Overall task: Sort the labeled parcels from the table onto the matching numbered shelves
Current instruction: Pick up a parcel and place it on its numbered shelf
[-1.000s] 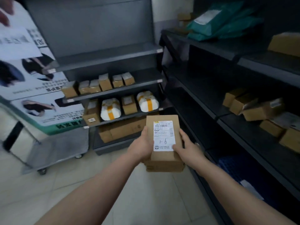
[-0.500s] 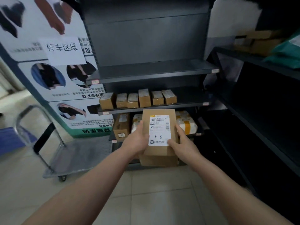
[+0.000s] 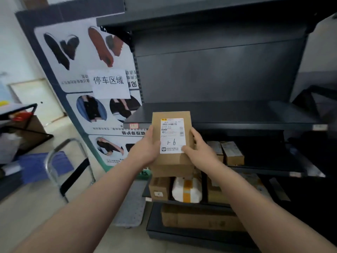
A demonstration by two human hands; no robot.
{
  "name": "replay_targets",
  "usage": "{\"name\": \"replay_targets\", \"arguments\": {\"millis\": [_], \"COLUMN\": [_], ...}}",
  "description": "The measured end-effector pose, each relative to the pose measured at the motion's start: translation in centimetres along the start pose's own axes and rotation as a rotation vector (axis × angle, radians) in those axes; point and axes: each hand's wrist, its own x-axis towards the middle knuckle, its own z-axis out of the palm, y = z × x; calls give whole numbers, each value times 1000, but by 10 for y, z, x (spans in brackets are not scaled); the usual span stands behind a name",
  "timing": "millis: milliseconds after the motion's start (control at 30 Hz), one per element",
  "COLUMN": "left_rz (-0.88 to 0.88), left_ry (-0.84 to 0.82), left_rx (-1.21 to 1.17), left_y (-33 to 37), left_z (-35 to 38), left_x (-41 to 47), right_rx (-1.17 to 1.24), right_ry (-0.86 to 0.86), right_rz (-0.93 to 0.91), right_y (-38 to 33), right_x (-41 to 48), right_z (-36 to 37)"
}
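Brown cardboard parcel [image 3: 171, 139], white label [image 3: 172, 136] with handwritten digits

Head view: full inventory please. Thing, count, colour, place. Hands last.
shelving unit: 1, dark grey, centre to right
held parcel: 1, brown with white label, centre, in front of shelving
small boxes: 2 visible, brown, second shelf
white parcel: 1, white with yellow tape, third shelf
brown boxes: 2, brown, third shelf, flanking white parcel
large carton: 1, brown, bottom shelf
poster board: 1, white and blue, left of shelving
paper sign: 1, white, on poster board
trolley: 1, metal, floor left
left hand: 1, grips parcel's left edge
right hand: 1, grips parcel's right edge
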Motion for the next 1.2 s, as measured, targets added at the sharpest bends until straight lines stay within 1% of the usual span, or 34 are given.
{"name": "replay_targets", "arguments": {"millis": [67, 133, 200, 267, 300, 367, 433, 533, 600, 733, 967, 1200], "left_rz": [-30, -19, -2, 15, 18, 31, 43, 116, 159, 224, 192, 250], "left_ry": [30, 75, 141, 158, 139, 69, 14, 25, 54, 68, 18, -15], "left_rx": [-43, -91, -233, -370, -383, -291, -103, 179, 288, 318, 319, 316], "left_y": [4, 8, 12, 14, 14, 8, -3, -19, -27, -41, -70, -85], "left_z": [-10, -16, -20, -23, -23, -22, -17, -11, -14, -29, -43, -47], "left_x": [36, 66, 91, 115, 126, 148, 165, 189, 208, 244, 292, 327], "right_rx": [28, 77, 94, 27, -30, -192, -380, -524, -566, -532, -538, -578], "right_ry": [-33, -55, -57, -62, -72, -84, -63, -30, -26, -40, -14, 50], "right_rz": [-36, -92, -163, -236, -272, -348, -421, -445, -415, -342, -401, -347], "right_y": [-12, -23, -33, -40, -41, -37, -31, -27, -33, -49, -66, -75], "right_x": [42, 80, 114, 143, 155, 175, 191, 215, 232, 263, 299, 323], "right_z": [-3, -4, -3, 1, 4, 12, 19, 27, 32, 50, 86, 110]}}
